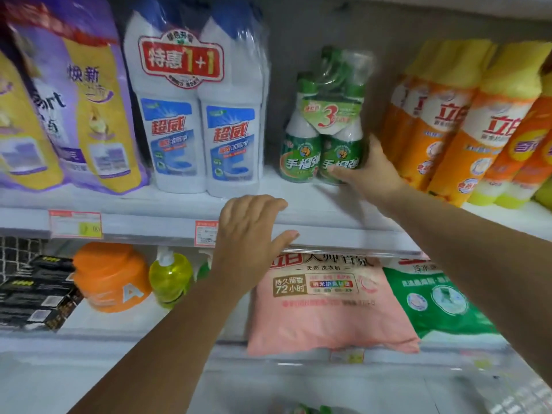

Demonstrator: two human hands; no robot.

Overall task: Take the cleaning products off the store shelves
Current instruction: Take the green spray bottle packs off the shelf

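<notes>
A shrink-wrapped pack of green and white bottles (324,135) stands on the upper shelf (167,204), right of centre. My right hand (369,171) grips the pack's right bottle, thumb across its front label and fingers behind it. My left hand (254,231) rests on the shelf's front edge with its fingers curled over the lip, holding nothing. A twin pack of white toilet cleaner bottles (200,115) with blue caps stands left of the green pack.
Purple and yellow refill pouches (74,109) fill the upper left; orange and yellow bottles (466,121) stand at the upper right. Below lie a pink detergent bag (325,309), a green bag (439,300), an orange jug (110,276), a yellow-green pump bottle (170,276) and black boxes (33,291).
</notes>
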